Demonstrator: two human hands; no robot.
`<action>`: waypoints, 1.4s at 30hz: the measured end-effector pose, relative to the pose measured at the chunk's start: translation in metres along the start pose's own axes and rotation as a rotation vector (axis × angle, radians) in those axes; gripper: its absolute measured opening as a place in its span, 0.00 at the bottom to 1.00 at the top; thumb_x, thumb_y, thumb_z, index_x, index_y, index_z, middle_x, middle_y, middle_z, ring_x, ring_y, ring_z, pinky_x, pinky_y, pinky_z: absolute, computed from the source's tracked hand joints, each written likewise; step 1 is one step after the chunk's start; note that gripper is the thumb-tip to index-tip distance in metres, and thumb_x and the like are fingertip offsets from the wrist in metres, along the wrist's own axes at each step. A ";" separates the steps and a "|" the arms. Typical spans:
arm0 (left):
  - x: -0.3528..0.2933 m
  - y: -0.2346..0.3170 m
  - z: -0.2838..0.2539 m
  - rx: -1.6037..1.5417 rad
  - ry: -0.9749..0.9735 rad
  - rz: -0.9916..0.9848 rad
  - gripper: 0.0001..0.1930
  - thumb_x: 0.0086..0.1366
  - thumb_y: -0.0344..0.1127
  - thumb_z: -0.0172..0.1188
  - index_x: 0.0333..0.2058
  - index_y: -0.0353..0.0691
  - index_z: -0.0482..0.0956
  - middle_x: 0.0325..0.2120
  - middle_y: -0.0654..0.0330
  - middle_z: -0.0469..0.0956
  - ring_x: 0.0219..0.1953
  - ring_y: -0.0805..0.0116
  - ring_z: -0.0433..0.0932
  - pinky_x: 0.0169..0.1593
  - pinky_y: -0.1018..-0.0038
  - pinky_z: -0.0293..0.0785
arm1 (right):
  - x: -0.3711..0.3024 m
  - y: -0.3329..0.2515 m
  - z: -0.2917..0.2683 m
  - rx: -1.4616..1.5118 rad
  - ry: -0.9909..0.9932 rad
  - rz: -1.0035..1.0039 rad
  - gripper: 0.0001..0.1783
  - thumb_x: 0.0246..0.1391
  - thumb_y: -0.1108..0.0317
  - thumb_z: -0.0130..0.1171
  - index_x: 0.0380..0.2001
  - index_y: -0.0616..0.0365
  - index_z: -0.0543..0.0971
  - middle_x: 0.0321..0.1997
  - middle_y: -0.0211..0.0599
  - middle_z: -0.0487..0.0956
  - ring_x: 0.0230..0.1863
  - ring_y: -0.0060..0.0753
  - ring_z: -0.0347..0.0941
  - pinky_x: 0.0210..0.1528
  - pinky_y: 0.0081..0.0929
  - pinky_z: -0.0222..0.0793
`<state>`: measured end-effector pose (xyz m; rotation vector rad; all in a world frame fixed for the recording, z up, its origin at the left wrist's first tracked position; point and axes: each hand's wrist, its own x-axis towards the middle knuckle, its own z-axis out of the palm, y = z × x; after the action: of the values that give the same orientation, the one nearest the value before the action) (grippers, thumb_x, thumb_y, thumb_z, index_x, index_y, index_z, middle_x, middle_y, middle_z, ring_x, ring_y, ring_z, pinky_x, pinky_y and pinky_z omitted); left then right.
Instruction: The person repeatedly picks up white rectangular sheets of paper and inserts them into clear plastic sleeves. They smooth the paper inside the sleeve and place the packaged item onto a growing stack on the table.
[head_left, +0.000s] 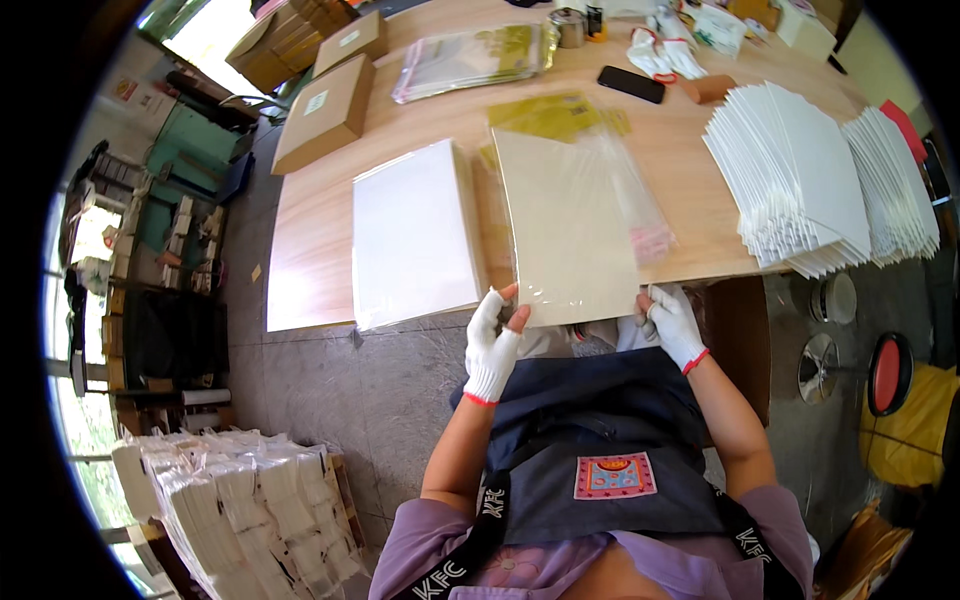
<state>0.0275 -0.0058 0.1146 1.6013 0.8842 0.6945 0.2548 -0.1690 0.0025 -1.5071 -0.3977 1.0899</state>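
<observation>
A cream-coloured flat board or sheet (pixel 570 220) lies in a clear plastic sleeve at the table's near edge, its lower end jutting over that edge. My left hand (pixel 492 345), in a white glove with bare fingertips, pinches the sleeve at its lower left corner. At the lower right corner, my right hand (pixel 672 325), gloved alike, has its fingers curled and closed on the sleeve's edge. Under the board and beyond it lie clear sleeves with olive-gold print (pixel 545 115). Left of it stands a neat stack of white sheets (pixel 412 235) with glossy plastic on top.
Fanned white card stacks (pixel 790 180) stand on the right. A black phone (pixel 631 84), a brown roll (pixel 708 88) and white gloves (pixel 665 55) lie farther back. More printed sleeves (pixel 470 65) and cardboard boxes (pixel 325 115) are at the far left. A wrapped paper pile (pixel 240 505) stands lower left.
</observation>
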 end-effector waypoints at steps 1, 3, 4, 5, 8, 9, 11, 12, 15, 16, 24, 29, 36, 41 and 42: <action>-0.002 -0.001 -0.013 0.060 0.035 0.068 0.15 0.58 0.26 0.59 0.45 0.31 0.73 0.24 0.68 0.70 0.26 0.82 0.65 0.30 0.84 0.63 | 0.003 0.003 0.014 0.096 -0.027 0.003 0.08 0.58 0.67 0.49 0.36 0.59 0.73 0.24 0.29 0.75 0.17 0.15 0.65 0.19 0.14 0.62; -0.008 0.003 -0.047 0.006 0.207 0.192 0.14 0.59 0.24 0.57 0.45 0.30 0.74 0.28 0.64 0.73 0.31 0.77 0.71 0.35 0.80 0.69 | 0.005 -0.024 0.054 0.190 -0.155 0.070 0.10 0.58 0.70 0.47 0.41 0.60 0.72 0.24 0.30 0.75 0.18 0.16 0.66 0.21 0.13 0.64; -0.007 -0.002 -0.064 -0.064 0.354 0.270 0.15 0.60 0.24 0.55 0.46 0.28 0.73 0.36 0.57 0.76 0.37 0.72 0.75 0.41 0.77 0.72 | 0.013 -0.027 0.077 0.219 -0.168 0.062 0.11 0.58 0.70 0.46 0.43 0.60 0.71 0.23 0.29 0.74 0.18 0.16 0.66 0.20 0.14 0.62; -0.004 0.000 -0.087 0.032 0.405 0.258 0.16 0.61 0.25 0.53 0.48 0.26 0.71 0.41 0.51 0.76 0.43 0.67 0.75 0.46 0.76 0.72 | 0.013 -0.049 0.102 0.183 -0.265 0.031 0.10 0.59 0.69 0.47 0.41 0.58 0.72 0.20 0.27 0.72 0.17 0.15 0.65 0.19 0.14 0.60; 0.015 0.001 -0.140 0.053 0.508 0.241 0.18 0.65 0.33 0.47 0.50 0.27 0.70 0.46 0.51 0.74 0.47 0.66 0.72 0.49 0.73 0.69 | 0.036 -0.074 0.173 0.010 -0.353 -0.078 0.08 0.59 0.63 0.50 0.31 0.56 0.72 0.19 0.25 0.72 0.18 0.15 0.67 0.19 0.16 0.61; 0.020 -0.012 -0.156 0.133 0.533 0.227 0.18 0.65 0.33 0.46 0.51 0.28 0.70 0.47 0.51 0.74 0.47 0.65 0.73 0.49 0.73 0.69 | 0.037 -0.078 0.191 -0.013 -0.348 -0.074 0.10 0.58 0.61 0.51 0.29 0.56 0.72 0.20 0.27 0.74 0.18 0.15 0.67 0.19 0.17 0.63; 0.029 -0.050 -0.183 0.458 0.507 0.083 0.18 0.65 0.31 0.45 0.51 0.30 0.70 0.49 0.50 0.73 0.48 0.64 0.73 0.50 0.73 0.68 | 0.038 -0.086 0.207 -0.333 -0.376 -0.061 0.13 0.57 0.59 0.52 0.32 0.59 0.72 0.20 0.29 0.74 0.18 0.17 0.68 0.22 0.18 0.64; 0.031 -0.072 -0.192 0.698 0.447 -0.046 0.18 0.64 0.29 0.44 0.52 0.31 0.69 0.51 0.49 0.72 0.48 0.64 0.73 0.51 0.73 0.68 | 0.038 -0.089 0.211 -0.445 -0.352 -0.012 0.14 0.58 0.58 0.52 0.34 0.59 0.72 0.20 0.30 0.74 0.19 0.17 0.68 0.23 0.18 0.64; 0.035 -0.087 -0.175 0.355 0.557 0.070 0.22 0.61 0.23 0.44 0.56 0.33 0.67 0.53 0.50 0.70 0.43 0.66 0.73 0.48 0.74 0.69 | 0.035 -0.087 0.180 -0.252 -0.372 -0.031 0.14 0.57 0.58 0.52 0.34 0.60 0.72 0.22 0.31 0.76 0.22 0.17 0.70 0.25 0.19 0.65; 0.033 -0.087 -0.174 0.201 0.577 0.011 0.23 0.61 0.22 0.45 0.56 0.34 0.66 0.53 0.51 0.70 0.41 0.67 0.73 0.47 0.75 0.69 | 0.029 -0.090 0.160 -0.202 -0.338 -0.089 0.14 0.57 0.58 0.53 0.35 0.60 0.72 0.23 0.31 0.76 0.23 0.18 0.71 0.26 0.20 0.66; 0.014 -0.032 -0.157 0.360 0.762 0.387 0.22 0.63 0.22 0.46 0.58 0.35 0.64 0.55 0.55 0.67 0.47 0.67 0.71 0.48 0.75 0.69 | -0.063 -0.197 -0.076 -1.291 0.824 -0.945 0.12 0.45 0.61 0.60 0.33 0.53 0.75 0.31 0.38 0.77 0.33 0.44 0.73 0.36 0.37 0.68; 0.037 -0.027 -0.102 0.212 0.511 0.598 0.24 0.55 0.12 0.47 0.53 0.32 0.67 0.54 0.53 0.67 0.58 0.59 0.65 0.54 0.68 0.67 | -0.054 -0.209 -0.156 -1.709 0.845 -0.479 0.17 0.49 0.54 0.55 0.38 0.52 0.73 0.37 0.36 0.75 0.40 0.41 0.72 0.42 0.38 0.66; 0.095 -0.004 0.049 0.689 -0.134 0.548 0.23 0.54 0.34 0.60 0.51 0.45 0.71 0.53 0.55 0.70 0.59 0.53 0.63 0.61 0.63 0.59 | -0.060 -0.216 -0.170 -1.808 0.801 -0.632 0.10 0.54 0.62 0.49 0.33 0.55 0.74 0.32 0.38 0.74 0.36 0.42 0.71 0.38 0.36 0.67; 0.113 -0.028 0.081 1.149 -0.342 0.483 0.25 0.52 0.41 0.57 0.51 0.47 0.70 0.57 0.53 0.64 0.60 0.48 0.58 0.61 0.52 0.52 | -0.114 -0.175 -0.148 -1.743 0.874 -1.015 0.14 0.45 0.67 0.61 0.36 0.56 0.74 0.34 0.37 0.73 0.32 0.43 0.69 0.34 0.38 0.64; 0.112 -0.027 0.082 1.170 -0.391 0.485 0.25 0.51 0.40 0.57 0.50 0.47 0.71 0.56 0.53 0.65 0.60 0.49 0.59 0.61 0.53 0.53 | -0.126 -0.172 -0.130 -1.668 0.801 -0.953 0.14 0.44 0.67 0.62 0.36 0.56 0.74 0.36 0.38 0.72 0.34 0.44 0.68 0.37 0.39 0.63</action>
<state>0.1506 0.0464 0.0697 2.9324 0.6039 0.0926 0.3509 -0.2958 0.1954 -2.4262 -1.4000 -0.9687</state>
